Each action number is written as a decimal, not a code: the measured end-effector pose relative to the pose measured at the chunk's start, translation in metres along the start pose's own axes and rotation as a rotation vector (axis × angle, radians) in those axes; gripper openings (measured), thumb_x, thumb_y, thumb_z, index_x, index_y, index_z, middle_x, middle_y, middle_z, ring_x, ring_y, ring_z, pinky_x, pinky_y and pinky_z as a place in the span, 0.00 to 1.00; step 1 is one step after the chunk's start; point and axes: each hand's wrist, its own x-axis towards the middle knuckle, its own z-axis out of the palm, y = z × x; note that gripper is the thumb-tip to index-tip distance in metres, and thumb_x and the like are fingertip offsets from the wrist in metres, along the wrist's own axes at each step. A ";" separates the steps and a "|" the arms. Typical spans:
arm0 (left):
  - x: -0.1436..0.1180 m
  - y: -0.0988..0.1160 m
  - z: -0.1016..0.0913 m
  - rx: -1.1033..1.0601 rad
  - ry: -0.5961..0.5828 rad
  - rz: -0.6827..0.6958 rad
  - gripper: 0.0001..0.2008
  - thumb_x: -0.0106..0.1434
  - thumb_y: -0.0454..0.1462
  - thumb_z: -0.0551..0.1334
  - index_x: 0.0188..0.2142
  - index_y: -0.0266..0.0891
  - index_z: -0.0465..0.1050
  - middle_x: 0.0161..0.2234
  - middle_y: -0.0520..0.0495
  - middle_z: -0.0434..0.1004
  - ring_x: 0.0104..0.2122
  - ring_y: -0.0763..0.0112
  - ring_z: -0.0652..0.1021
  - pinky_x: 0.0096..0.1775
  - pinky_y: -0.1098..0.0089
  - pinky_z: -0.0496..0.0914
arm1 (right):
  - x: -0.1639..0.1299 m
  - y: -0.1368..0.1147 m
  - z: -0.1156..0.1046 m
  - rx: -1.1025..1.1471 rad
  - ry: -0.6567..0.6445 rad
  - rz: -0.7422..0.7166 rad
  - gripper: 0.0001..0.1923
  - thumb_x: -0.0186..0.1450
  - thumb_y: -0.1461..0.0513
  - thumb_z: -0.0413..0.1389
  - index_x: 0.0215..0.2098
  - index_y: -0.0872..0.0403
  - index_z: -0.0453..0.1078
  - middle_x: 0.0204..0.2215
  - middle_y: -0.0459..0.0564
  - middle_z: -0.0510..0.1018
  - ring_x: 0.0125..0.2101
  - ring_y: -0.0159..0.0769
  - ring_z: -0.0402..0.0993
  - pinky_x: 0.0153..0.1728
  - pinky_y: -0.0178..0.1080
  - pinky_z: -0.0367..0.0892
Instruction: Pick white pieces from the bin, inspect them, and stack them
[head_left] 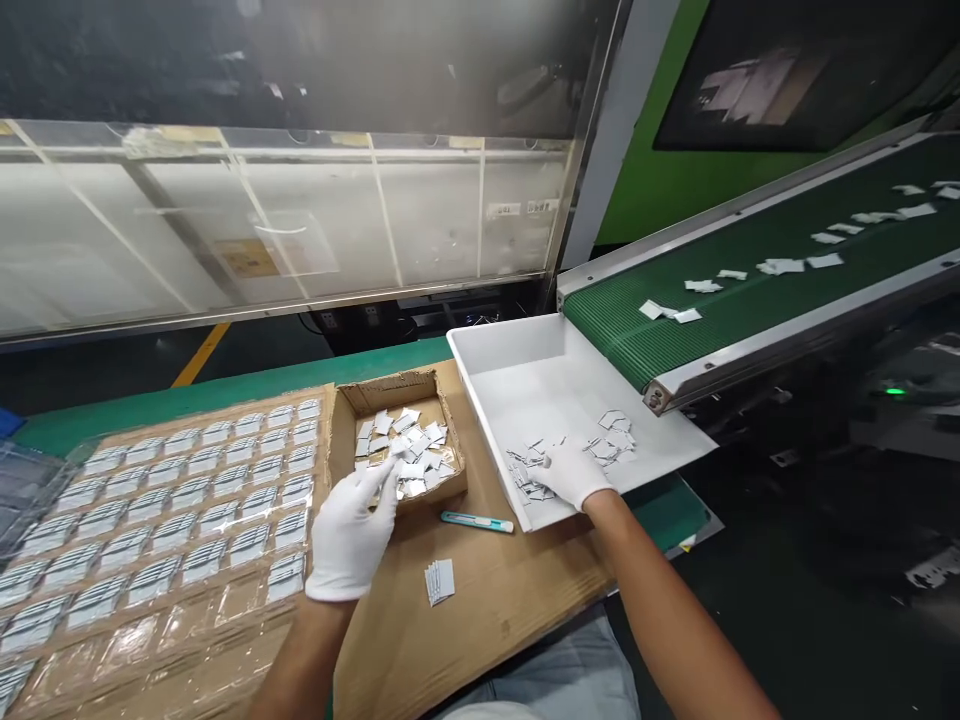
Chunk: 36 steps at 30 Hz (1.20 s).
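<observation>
My left hand (351,532), in a white glove, is over the near side of a small cardboard box (454,440). Its thumb and forefinger pinch a small white flat piece (400,450), above a loose heap of similar pieces in the box. My right hand (571,474), also gloved in white, reaches into the white plastic tray (517,375). Its fingers are curled down among thin white pieces (615,440) there, and whatever they hold is hidden. Between the hands lies a light-blue utility knife (477,521). A small fanned stack of white pieces (440,581) rests on the cardboard.
A clear blister tray (176,500) at left holds rows of stacked white pieces, with several unfilled pockets along its near edge. At right, a green conveyor belt (720,310) carrying scattered white pieces ends above the white tray. A machine's clear panel (322,220) stands behind.
</observation>
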 end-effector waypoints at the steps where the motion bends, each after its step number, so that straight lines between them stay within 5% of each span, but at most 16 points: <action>1: -0.009 0.004 0.000 -0.055 0.017 -0.011 0.11 0.63 0.39 0.60 0.41 0.41 0.80 0.34 0.44 0.84 0.34 0.62 0.81 0.41 0.66 0.74 | 0.002 0.000 0.004 -0.014 -0.031 -0.001 0.13 0.64 0.55 0.60 0.27 0.56 0.72 0.27 0.47 0.79 0.31 0.35 0.76 0.38 0.41 0.70; 7: -0.069 0.041 0.004 -0.406 -0.117 -0.265 0.12 0.63 0.38 0.61 0.45 0.40 0.78 0.38 0.46 0.83 0.36 0.65 0.82 0.38 0.70 0.75 | -0.002 -0.001 -0.001 0.046 -0.031 -0.027 0.17 0.66 0.57 0.58 0.21 0.55 0.68 0.20 0.45 0.75 0.25 0.32 0.71 0.31 0.36 0.65; 12: -0.090 0.064 0.008 -0.648 -0.314 -0.525 0.12 0.61 0.41 0.62 0.43 0.41 0.79 0.33 0.47 0.82 0.31 0.67 0.79 0.33 0.70 0.74 | -0.049 -0.022 -0.006 0.242 0.111 -0.139 0.16 0.67 0.54 0.51 0.24 0.53 0.66 0.22 0.46 0.76 0.26 0.33 0.70 0.29 0.34 0.61; 15: -0.086 0.077 0.005 -0.851 -0.341 -0.683 0.18 0.59 0.45 0.65 0.46 0.39 0.78 0.31 0.47 0.80 0.27 0.70 0.76 0.30 0.71 0.72 | -0.090 -0.043 0.017 0.538 0.060 -0.246 0.19 0.67 0.49 0.51 0.25 0.52 0.65 0.21 0.43 0.74 0.22 0.30 0.68 0.26 0.32 0.62; 21: -0.078 0.086 0.010 -1.289 -0.409 -0.827 0.29 0.54 0.52 0.68 0.48 0.34 0.76 0.25 0.50 0.74 0.22 0.75 0.69 0.23 0.74 0.66 | -0.132 -0.063 0.066 0.978 -0.056 -0.133 0.19 0.62 0.48 0.59 0.23 0.53 0.65 0.19 0.41 0.71 0.18 0.28 0.62 0.20 0.32 0.60; 30: -0.092 0.075 0.015 -1.265 -0.365 -0.936 0.21 0.60 0.49 0.65 0.41 0.32 0.78 0.22 0.53 0.70 0.20 0.78 0.65 0.23 0.75 0.61 | -0.136 -0.060 0.077 1.212 -0.289 -0.077 0.20 0.59 0.48 0.62 0.38 0.56 0.73 0.21 0.44 0.74 0.18 0.25 0.63 0.15 0.28 0.55; 36: -0.086 0.080 0.009 -1.249 -0.393 -0.924 0.20 0.61 0.49 0.64 0.26 0.32 0.75 0.19 0.53 0.68 0.19 0.78 0.64 0.22 0.75 0.59 | -0.135 -0.060 0.077 1.331 -0.370 -0.022 0.22 0.56 0.48 0.64 0.33 0.58 0.72 0.23 0.48 0.77 0.17 0.26 0.67 0.15 0.28 0.60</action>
